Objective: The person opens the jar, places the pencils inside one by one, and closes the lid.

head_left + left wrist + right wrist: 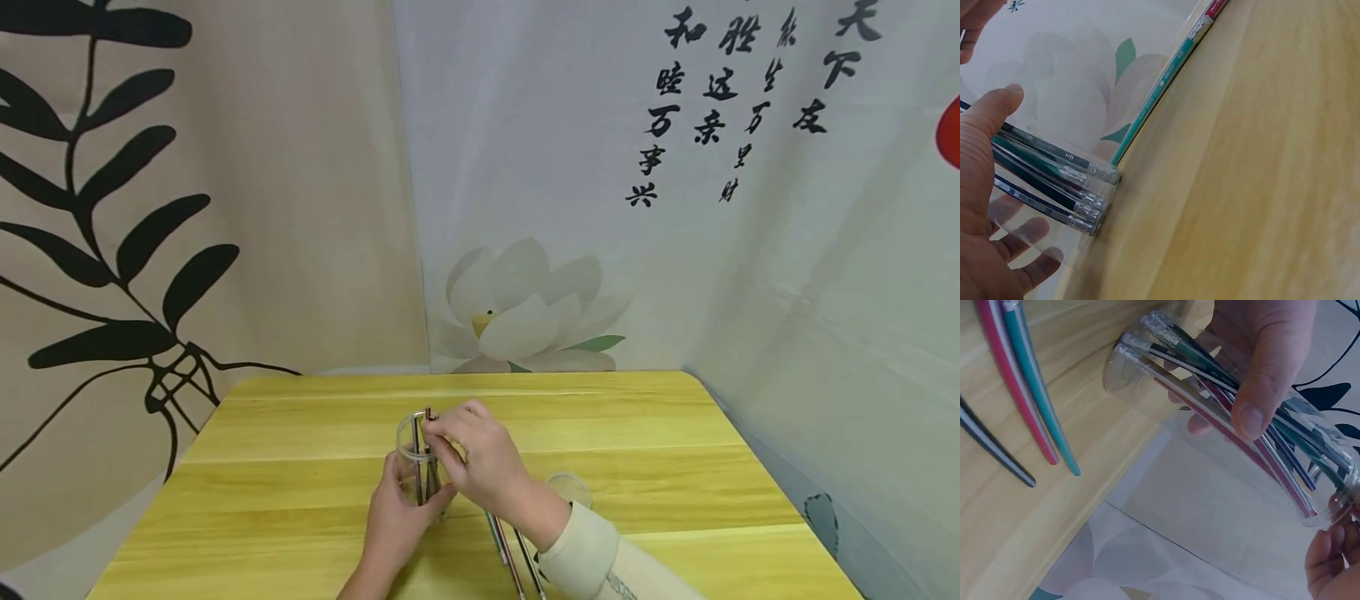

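Observation:
My left hand (401, 517) grips a clear plastic tube (406, 450) that stands on the table, its thumb and fingers wrapped round the side. Several pencils (1210, 406) stand inside the tube, dark, green and red, with metal-banded eraser ends at the bottom. At the tube's open rim, my right hand (483, 454) pinches the upper end of a reddish pencil (428, 413) between thumb and fingers. The right wrist view shows the right hand (1332, 565) only in part, at the tube's mouth. In the left wrist view the left hand (985, 181) lies around the tube.
A teal pencil (495, 537), a red pencil (512, 560) and a dark pencil (529, 565) lie on the wooden table (300, 500), below the right forearm. Beside the right wrist is a clear round lid (572, 487). A printed cloth (525, 167) hangs behind the table.

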### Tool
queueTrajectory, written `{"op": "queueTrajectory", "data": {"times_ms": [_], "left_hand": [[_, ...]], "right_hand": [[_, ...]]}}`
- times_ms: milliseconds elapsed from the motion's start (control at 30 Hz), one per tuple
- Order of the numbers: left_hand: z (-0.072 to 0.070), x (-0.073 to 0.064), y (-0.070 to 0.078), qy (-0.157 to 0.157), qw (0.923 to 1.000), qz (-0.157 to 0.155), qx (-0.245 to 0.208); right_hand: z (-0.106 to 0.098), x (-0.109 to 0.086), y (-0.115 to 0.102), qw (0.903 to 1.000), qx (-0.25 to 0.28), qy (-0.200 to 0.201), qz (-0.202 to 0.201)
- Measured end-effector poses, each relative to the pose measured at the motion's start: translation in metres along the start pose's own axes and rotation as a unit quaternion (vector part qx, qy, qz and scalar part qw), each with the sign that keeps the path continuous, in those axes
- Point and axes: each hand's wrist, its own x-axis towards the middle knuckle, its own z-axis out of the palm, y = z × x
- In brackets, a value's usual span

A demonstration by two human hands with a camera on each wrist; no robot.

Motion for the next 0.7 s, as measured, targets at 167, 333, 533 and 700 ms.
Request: {"op": "queueTrajectory", "data": {"times_ms": [167, 333, 533, 700], "left_hand": [[0.000, 0.000, 0.001, -0.003, 1.0000, -0.006, 0.002], [-0.001, -0.001, 0.001, -0.001, 0.9999, -0.013, 0.005], [-0.001, -0.001, 0.001, -0.001, 0.9999, -0.013, 0.008], [0.000, 0.000, 0.001, 0.001, 0.9999, -0.009, 0.010]], "right_hand": [[-0.002, -0.007, 0.000, 0.9999, -0.007, -0.007, 0.001], [0.000, -0.009, -0.001, 1.0000, -0.008, -0.002, -0.002], [0.001, -0.011, -0.002, 1.0000, 0.001, 0.006, 0.007], [0.002, -0.013, -0.003, 0.9987, 0.038, 0.007, 0.033]]}}
